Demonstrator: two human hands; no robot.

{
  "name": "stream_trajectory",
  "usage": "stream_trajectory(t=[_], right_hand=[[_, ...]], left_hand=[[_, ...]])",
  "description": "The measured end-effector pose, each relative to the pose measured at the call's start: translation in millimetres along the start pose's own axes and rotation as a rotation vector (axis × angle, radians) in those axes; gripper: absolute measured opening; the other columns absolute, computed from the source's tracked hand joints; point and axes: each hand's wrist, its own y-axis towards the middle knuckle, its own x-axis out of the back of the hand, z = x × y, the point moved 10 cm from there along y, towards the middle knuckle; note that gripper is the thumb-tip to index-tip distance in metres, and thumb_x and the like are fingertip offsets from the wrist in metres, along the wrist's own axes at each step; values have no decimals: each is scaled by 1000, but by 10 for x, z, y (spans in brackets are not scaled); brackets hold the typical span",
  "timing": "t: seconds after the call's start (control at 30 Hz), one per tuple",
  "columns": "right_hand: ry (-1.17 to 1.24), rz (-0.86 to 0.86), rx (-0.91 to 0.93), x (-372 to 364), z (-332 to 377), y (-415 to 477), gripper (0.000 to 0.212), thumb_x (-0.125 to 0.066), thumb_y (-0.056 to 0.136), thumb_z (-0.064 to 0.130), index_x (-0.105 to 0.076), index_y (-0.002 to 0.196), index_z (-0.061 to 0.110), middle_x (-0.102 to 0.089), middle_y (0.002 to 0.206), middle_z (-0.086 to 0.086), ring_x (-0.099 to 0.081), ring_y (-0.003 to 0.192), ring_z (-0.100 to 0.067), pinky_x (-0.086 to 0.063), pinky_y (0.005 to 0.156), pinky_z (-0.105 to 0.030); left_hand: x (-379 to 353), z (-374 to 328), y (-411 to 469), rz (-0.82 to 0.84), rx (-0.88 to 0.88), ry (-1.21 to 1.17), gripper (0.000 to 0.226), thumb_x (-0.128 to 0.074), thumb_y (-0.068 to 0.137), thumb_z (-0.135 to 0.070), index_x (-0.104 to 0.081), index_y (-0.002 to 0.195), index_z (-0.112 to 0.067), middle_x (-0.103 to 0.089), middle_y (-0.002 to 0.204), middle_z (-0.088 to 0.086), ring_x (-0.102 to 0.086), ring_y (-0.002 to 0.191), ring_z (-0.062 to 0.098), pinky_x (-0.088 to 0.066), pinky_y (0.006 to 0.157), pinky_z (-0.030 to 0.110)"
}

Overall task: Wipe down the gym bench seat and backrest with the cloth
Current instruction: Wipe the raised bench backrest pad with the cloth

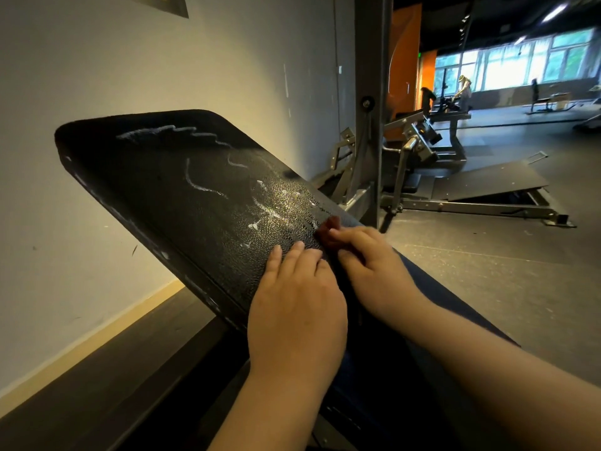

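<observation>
1. Your left hand [296, 307] lies palm down on the lower end of the backrest [156, 177]. Its fingers [276, 258] are straight and released, side by side, pressing flat on the pad and holding nothing.
2. Your right hand [374, 271] sits just beside the left one, at the pad's right edge. Its fingers [349, 234] are curled and grasp the cloth [328, 227].
3. The cloth is a small dark red wad. Only a bit of it shows past your fingertips, and it touches the backrest at that right edge.
4. The backrest is a black, pebbled pad, tilted up and away from you toward the wall [130, 60].
5. White streaks [201, 187] run across the pad: a wavy line near the top, a curved line in the middle, and a shiny, blotchy patch just above the cloth.
6. White flecks also show along the pad's left side edge.
7. Under your right forearm lies a dark blue surface [439, 288]; you cannot tell whether it is the seat or clothing.
8. A grey steel upright [369, 76] stands behind the pad's right edge.
9. Past the upright, a weight machine [419, 138] and a sloping metal ramp [487, 182] sit on the dark gym floor [520, 288].
10. Far off, bright windows [520, 60] line the back of the hall, and a person [465, 89] stands near them, too small to make out further.
</observation>
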Motion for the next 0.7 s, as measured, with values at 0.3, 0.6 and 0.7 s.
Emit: stream_trajectory(t=[0.3, 0.6, 0.7], right_hand=[[-145, 58, -5, 51, -121, 220, 42, -48, 104, 20, -51, 145, 29, -41, 153, 12, -23, 149, -11, -10, 126, -43], [-195, 145, 223, 13, 135, 4, 39, -51, 101, 28, -59, 139, 31, -55, 138, 15, -44, 133, -3, -34, 115, -32], [-228, 22, 64, 43, -86, 272, 39, -50, 101, 20, -58, 140, 20, -49, 148, 4, -35, 144, -20, -25, 122, -40]], left_hand=[[7, -5, 5, 4, -4, 14, 28, -64, 87, -17, -74, 110, -6, -69, 122, 7, -60, 125, 24, -43, 111, 49], [28, 1, 10, 0, -2, 10, 26, -61, 90, -18, -74, 111, -9, -68, 122, 5, -58, 127, 24, -41, 113, 49], [-1, -1, 10, 33, -6, 22, 31, -56, 92, -19, -72, 116, -8, -65, 129, 7, -52, 133, 24, -37, 116, 48]])
